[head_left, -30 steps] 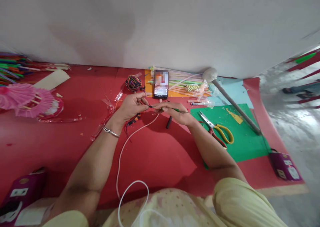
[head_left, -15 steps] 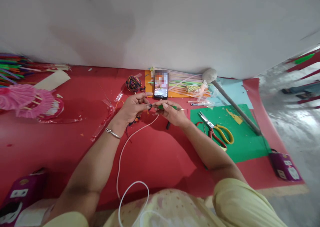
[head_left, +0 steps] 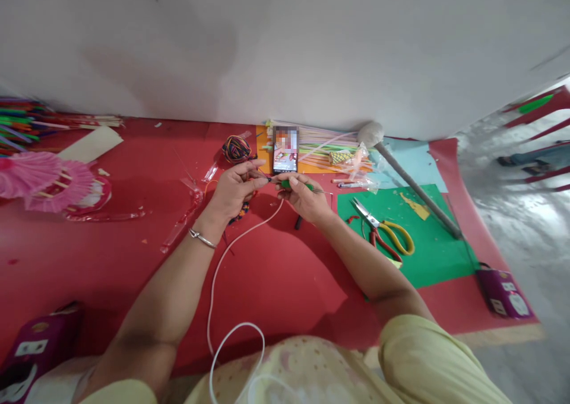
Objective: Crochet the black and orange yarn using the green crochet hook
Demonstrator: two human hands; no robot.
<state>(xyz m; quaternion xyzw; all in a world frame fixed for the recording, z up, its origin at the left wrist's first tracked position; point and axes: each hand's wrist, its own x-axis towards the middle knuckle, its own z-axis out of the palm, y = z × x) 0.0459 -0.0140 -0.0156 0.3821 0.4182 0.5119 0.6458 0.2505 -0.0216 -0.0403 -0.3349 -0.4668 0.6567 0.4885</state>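
Yarn (head_left: 269, 180) pinched in left hand (head_left: 232, 189), green-handled tool (head_left: 285, 184) in right hand (head_left: 307, 201).

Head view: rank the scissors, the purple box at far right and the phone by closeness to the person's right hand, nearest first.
1. Phone: just beyond the right hand, slightly left.
2. Scissors: to its right, on the green sheet.
3. Purple box: far right, near the table's corner.
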